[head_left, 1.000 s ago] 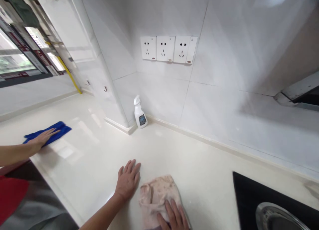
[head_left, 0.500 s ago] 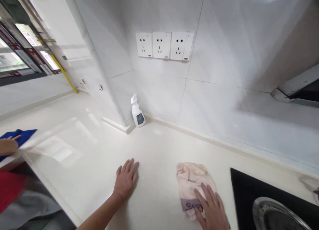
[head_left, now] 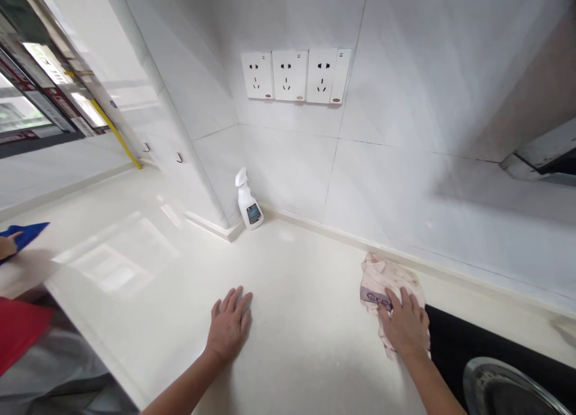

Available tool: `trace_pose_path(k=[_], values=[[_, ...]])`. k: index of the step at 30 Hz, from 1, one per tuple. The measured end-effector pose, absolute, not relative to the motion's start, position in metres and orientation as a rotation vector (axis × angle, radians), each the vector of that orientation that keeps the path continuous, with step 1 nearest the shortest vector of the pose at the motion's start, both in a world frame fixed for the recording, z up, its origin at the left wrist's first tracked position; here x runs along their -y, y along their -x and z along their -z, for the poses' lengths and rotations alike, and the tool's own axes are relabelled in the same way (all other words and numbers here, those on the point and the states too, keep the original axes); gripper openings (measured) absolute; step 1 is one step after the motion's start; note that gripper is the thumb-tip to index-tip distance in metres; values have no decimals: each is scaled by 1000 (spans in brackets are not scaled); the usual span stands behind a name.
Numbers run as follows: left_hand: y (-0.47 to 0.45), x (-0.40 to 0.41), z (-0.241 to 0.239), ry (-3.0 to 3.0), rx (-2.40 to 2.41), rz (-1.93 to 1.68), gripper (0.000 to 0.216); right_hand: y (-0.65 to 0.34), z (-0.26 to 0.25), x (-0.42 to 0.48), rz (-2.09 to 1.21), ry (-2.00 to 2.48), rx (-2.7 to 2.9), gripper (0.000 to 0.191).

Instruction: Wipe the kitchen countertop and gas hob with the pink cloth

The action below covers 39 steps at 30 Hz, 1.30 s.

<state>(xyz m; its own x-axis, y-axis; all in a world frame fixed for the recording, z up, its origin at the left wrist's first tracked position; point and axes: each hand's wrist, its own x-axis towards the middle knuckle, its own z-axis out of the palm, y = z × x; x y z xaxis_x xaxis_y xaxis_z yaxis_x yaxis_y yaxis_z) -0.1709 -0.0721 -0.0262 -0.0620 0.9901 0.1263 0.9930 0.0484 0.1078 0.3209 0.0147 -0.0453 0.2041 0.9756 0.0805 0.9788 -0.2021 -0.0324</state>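
Observation:
A pale pink cloth (head_left: 390, 274) with a grey printed band lies crumpled on the white countertop (head_left: 297, 343), between the wall's foot and the black cooktop. My right hand (head_left: 406, 324) presses down on the cloth and grips it under bent fingers, hiding part of the band. To the left, my left hand (head_left: 231, 324) rests flat on the countertop with its fingers spread and nothing in it. Behind it, in the corner, stands a white spray bottle (head_left: 250, 208) with a dark label, touched by neither hand.
The black cooktop (head_left: 450, 337) with a round metal burner (head_left: 490, 373) is at the lower right. At the far left, another person's hand (head_left: 8, 245) is on a blue cloth (head_left: 31, 234). Sockets (head_left: 290, 74) are on the wall; a yellow pipe (head_left: 116, 133) runs beside the window.
My right hand has slid the pink cloth away from me and to the right, up to the cooktop's corner. My left hand has stayed put. The other person's blue cloth has shifted left.

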Motion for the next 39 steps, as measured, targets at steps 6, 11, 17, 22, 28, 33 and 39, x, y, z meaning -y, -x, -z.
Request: trace_pose_path(k=[6, 11, 17, 22, 28, 33, 39], values=[[170, 71, 27, 2145, 2269, 283, 50, -308, 41, -17, 78, 2449, 1876, 63], [170, 70, 27, 2137, 2273, 299, 49, -292, 50, 14, 155, 2390, 1836, 68], [169, 70, 25, 2139, 2275, 316, 50, -278, 69, 81, 303, 2146, 1897, 70], [168, 70, 26, 2135, 2278, 332, 50, -276, 81, 114, 395, 2016, 1966, 65], [168, 71, 24, 2146, 2286, 338, 51, -272, 73, 110, 396, 2046, 1912, 61], [167, 71, 22, 2142, 2289, 308, 51, -274, 56, 97, 219, 2170, 1963, 55], [168, 72, 23, 2141, 2304, 310, 50, -280, 55, 87, 181, 2134, 1948, 54]])
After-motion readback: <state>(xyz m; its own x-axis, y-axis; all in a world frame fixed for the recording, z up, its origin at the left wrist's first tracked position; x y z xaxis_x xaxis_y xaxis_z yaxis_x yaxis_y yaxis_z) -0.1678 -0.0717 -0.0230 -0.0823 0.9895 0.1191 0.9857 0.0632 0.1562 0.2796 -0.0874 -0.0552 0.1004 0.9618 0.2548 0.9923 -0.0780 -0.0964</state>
